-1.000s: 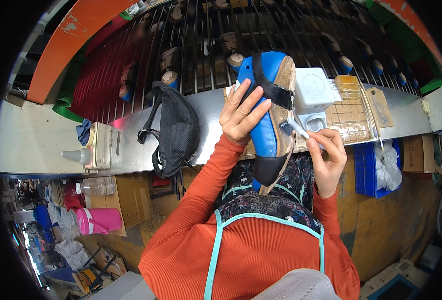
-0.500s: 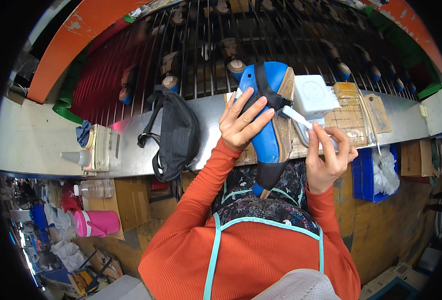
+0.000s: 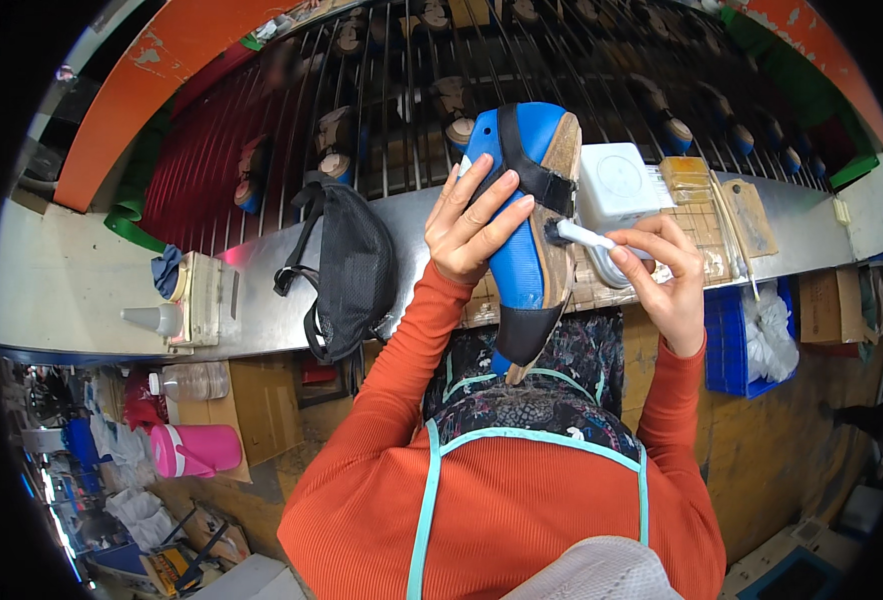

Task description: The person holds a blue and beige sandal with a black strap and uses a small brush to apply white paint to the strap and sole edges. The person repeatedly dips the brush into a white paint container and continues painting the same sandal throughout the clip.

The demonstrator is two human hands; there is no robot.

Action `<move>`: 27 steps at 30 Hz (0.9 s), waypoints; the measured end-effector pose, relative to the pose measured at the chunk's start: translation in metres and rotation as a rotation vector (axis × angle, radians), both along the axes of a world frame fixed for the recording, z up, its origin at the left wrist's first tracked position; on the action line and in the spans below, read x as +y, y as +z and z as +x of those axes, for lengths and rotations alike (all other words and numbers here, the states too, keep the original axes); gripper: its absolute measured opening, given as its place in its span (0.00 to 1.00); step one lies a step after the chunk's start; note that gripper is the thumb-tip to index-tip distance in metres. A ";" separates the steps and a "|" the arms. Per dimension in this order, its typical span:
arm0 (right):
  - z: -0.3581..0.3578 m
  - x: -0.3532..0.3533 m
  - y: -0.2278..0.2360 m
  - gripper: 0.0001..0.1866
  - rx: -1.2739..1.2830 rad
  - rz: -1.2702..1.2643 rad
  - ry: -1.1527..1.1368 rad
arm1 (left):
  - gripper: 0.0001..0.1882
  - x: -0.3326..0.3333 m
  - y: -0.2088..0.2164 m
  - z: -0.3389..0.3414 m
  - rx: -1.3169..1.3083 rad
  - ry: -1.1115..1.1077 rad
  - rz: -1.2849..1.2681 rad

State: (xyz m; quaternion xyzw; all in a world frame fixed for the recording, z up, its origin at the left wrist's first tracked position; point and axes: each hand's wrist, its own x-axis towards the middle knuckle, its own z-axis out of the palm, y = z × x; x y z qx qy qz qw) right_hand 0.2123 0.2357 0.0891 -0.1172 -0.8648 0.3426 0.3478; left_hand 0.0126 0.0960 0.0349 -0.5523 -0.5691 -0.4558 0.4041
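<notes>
My left hand (image 3: 475, 220) grips a blue shoe last (image 3: 518, 262) wearing a black strap and a black heel piece, with its brownish sole side turned to the right. The fingers lie across the blue side; the thumb is hidden. Between the thumb and fingers of my right hand (image 3: 665, 270) is a white-handled brush (image 3: 584, 235). Its dark bristles touch the sole's edge near the middle of the last. Just behind the brush stands a white square container (image 3: 617, 185) with a round mark on top.
A black mesh waist bag (image 3: 354, 265) lies on the metal ledge (image 3: 252, 300) to the left. Beyond runs a rack of metal bars (image 3: 392, 130) carrying several shoe lasts. An amber block (image 3: 689, 178) rests right of the container, and a blue crate (image 3: 732, 345) holds white plastic below the ledge.
The last has shifted slightly up and left, its sole side showing more. The brush has moved from the strap's end down along the sole edge, and my right hand has turned with it.
</notes>
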 end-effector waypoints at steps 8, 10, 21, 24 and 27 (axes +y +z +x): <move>0.008 -0.007 -0.026 0.07 0.101 -0.182 0.053 | 0.14 0.006 -0.004 0.000 -0.037 0.023 0.052; 0.010 -0.011 -0.032 0.08 0.115 -0.203 0.042 | 0.14 0.008 -0.005 0.001 -0.045 0.037 0.062; 0.020 -0.037 -0.047 0.08 0.195 -0.285 -0.079 | 0.14 0.019 -0.011 0.003 -0.122 0.047 0.134; 0.022 -0.039 -0.047 0.09 0.192 -0.150 -0.131 | 0.14 0.021 -0.013 0.003 -0.136 0.045 0.156; 0.025 -0.036 -0.045 0.09 0.202 -0.013 -0.142 | 0.15 0.022 -0.014 0.002 -0.140 0.042 0.168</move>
